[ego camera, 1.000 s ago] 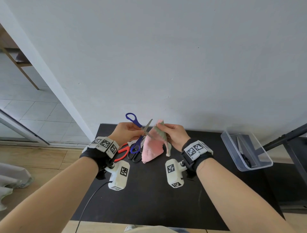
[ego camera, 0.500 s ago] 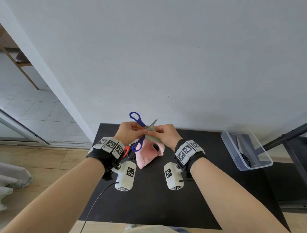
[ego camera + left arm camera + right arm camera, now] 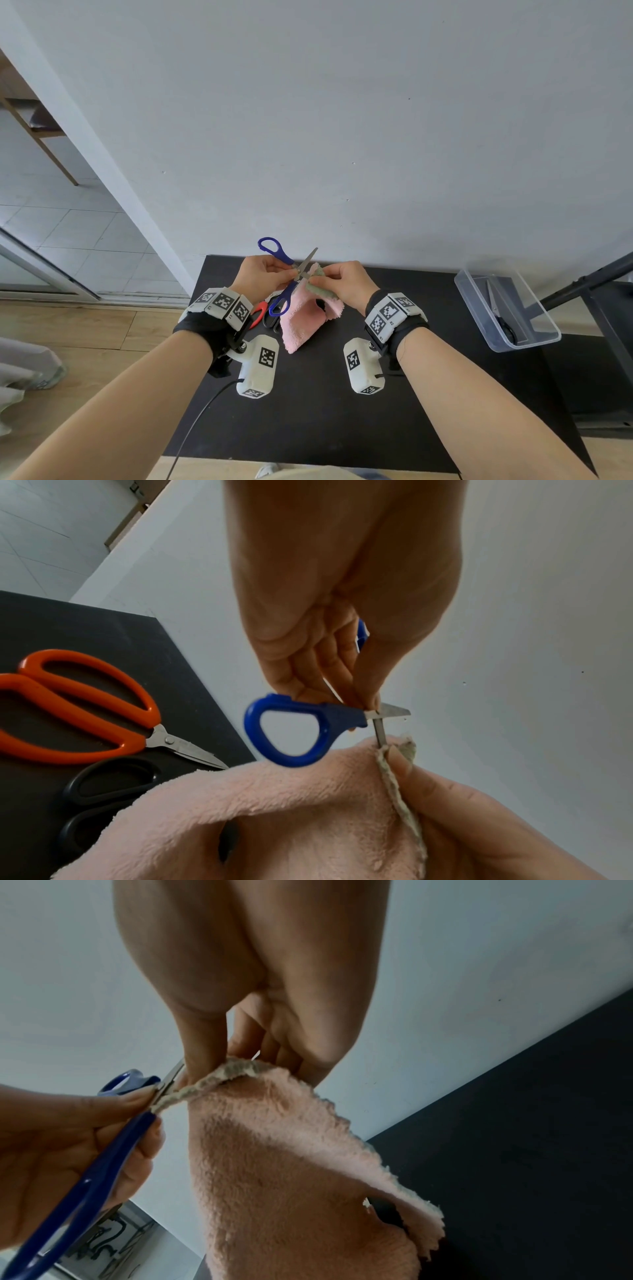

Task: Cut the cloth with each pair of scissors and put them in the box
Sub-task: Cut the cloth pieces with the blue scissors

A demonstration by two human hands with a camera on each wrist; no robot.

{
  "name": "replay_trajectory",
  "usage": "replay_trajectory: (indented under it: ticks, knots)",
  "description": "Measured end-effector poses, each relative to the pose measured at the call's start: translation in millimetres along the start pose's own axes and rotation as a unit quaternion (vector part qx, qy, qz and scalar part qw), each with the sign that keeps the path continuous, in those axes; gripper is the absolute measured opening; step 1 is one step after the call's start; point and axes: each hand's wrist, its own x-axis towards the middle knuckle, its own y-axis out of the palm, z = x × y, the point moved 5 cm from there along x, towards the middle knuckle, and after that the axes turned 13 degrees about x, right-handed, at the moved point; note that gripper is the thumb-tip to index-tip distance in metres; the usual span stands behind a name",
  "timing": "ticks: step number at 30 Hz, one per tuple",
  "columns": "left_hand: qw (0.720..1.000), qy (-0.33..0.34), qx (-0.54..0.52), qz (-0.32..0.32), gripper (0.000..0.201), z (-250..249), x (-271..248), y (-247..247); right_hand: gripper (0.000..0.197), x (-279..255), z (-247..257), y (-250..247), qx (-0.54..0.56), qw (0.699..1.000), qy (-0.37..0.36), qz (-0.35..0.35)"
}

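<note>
left hand fingers pinch the blue scissors near the pivot, blades spread wide over the pink cloth. right hand fingers pinch the cloth's grey edge, the cloth hanging onto the black bench. orange scissors and black scissors lie left of the cloth. the clear box, right of the cloth, holds one pair.

Since a second ago the left hand has swung the blue scissors round so the open blades meet the cloth at its grey hem, right by the right hand. That hand has drawn closer to the left one, bunching the hem (it hung looser before), and one blade now sits against the edge.
</note>
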Motion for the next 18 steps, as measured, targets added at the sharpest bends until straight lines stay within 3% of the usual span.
replay_trajectory:
  ticks: [8,12,18]
  knots:
    - [0.999,-0.019,-0.047,-0.009,0.005,7,3,-3,0.022,-2,-2,-10,-0.02,1.0,0.007,-0.005]
    - [0.987,-0.059,-0.143,-0.03,0.007,15,7,-13,0.027,-6,-15,-24,-0.043,0.998,0.015,-0.037]
    - [0.984,-0.052,-0.172,-0.01,0.017,13,1,-16,0.029,-7,-34,-17,-0.109,0.991,0.045,-0.059]
